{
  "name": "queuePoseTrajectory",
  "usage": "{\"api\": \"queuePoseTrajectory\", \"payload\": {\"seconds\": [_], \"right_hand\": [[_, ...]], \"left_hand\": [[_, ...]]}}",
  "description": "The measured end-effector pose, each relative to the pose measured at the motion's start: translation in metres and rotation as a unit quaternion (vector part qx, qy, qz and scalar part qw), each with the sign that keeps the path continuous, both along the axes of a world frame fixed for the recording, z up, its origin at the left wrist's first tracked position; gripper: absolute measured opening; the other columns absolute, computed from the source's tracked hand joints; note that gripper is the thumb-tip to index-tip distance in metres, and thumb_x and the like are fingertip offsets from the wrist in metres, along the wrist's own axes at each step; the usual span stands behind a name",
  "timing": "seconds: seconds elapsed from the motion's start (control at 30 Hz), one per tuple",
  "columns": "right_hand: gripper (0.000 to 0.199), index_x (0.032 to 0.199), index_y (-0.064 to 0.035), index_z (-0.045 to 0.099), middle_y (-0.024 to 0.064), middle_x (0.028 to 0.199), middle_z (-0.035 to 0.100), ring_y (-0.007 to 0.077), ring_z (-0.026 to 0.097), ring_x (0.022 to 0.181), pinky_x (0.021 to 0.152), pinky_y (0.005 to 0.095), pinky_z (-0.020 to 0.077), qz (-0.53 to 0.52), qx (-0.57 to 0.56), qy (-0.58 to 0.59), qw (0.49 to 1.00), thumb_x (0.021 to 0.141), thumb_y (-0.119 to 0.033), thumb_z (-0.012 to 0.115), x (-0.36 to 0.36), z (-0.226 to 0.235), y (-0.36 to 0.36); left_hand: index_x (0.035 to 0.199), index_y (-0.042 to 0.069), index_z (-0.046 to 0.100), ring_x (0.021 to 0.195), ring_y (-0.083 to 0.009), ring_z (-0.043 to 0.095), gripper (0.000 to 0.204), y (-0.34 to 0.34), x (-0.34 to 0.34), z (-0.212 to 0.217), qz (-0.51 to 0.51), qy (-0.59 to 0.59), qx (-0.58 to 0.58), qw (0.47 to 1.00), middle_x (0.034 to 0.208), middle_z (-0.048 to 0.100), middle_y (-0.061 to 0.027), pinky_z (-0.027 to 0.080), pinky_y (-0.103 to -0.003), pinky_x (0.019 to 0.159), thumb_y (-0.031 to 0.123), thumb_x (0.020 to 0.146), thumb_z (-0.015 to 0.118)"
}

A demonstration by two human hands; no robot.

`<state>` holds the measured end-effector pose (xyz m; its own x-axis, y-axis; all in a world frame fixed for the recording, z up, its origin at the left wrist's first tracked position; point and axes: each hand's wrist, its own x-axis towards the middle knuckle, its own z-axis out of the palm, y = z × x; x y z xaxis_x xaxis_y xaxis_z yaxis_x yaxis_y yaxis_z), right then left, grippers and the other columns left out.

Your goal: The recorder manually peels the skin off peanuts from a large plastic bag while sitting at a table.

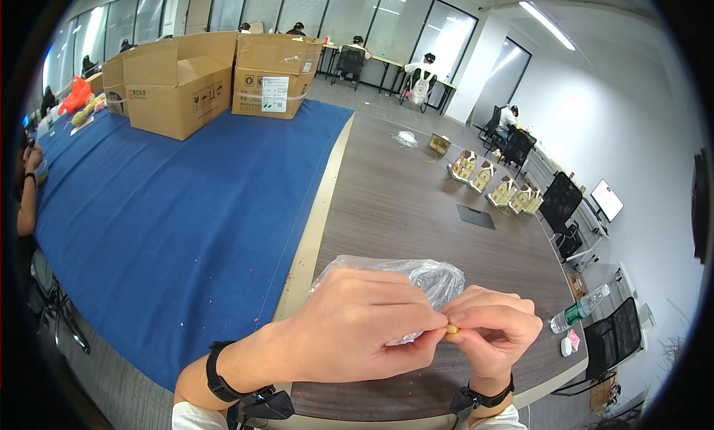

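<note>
My left hand [357, 330] and my right hand [492, 332] meet over the near edge of a dark wooden table [401, 199]. Both pinch a tiny tan piece [451, 328] between thumbs and fingertips. A crumpled clear plastic bag [428, 275] lies on the table just behind my hands, partly hidden by the left one. Black bands sit on both wrists.
A blue cloth [178, 207] covers the table's left part, with cardboard boxes [182, 81] at its far end. Small model houses [491, 179] stand at the far right. A plastic bottle [580, 309] lies near the right edge. Another person's arm [26, 192] shows at the left; people sit at far desks.
</note>
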<state>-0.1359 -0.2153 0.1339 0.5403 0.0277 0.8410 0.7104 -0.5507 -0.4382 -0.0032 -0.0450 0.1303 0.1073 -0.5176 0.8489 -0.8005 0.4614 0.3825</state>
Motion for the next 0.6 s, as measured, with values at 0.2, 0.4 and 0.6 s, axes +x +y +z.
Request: {"api": "queuePoseTrajectory", "payload": {"seconds": [0.2, 0.4, 0.6], "right_hand": [[0.020, 0.088, 0.0096, 0.072, 0.0192, 0.080, 0.074, 0.0286, 0.075, 0.073, 0.068, 0.0349, 0.0604, -0.006, 0.013, 0.003, 1.000, 0.068, 0.014, 0.075, -0.0009, -0.0001, 0.0012], [0.022, 0.090, 0.0099, 0.072, 0.0198, 0.081, 0.074, 0.0281, 0.075, 0.073, 0.069, 0.0347, 0.0602, -0.004, 0.020, -0.001, 1.000, 0.068, 0.016, 0.072, -0.0013, -0.0002, 0.0011], [0.023, 0.091, 0.0100, 0.072, 0.0206, 0.084, 0.074, 0.0283, 0.075, 0.076, 0.070, 0.0347, 0.0600, -0.010, 0.023, 0.005, 1.000, 0.069, 0.016, 0.070, -0.0009, -0.0009, 0.0013]], "left_hand": [[0.088, 0.007, 0.077, 0.063, -0.0203, 0.067, 0.020, -0.0009, 0.0008, 0.0009, -0.004, 0.003, -0.011, 1.000, 0.078, 0.073, -0.0029, 0.061, -0.035, 0.077, -0.001, 0.070, 0.077], [0.089, 0.006, 0.076, 0.063, -0.0211, 0.067, 0.021, -0.0012, -0.0002, 0.0027, -0.010, 0.016, -0.015, 1.000, 0.078, 0.072, -0.0040, 0.059, -0.032, 0.073, -0.001, 0.069, 0.077], [0.088, 0.006, 0.076, 0.064, -0.0207, 0.067, 0.020, -0.0037, 0.0014, 0.0004, 0.010, -0.008, -0.029, 0.999, 0.078, 0.072, -0.0036, 0.059, -0.032, 0.072, 0.001, 0.069, 0.081]]}}
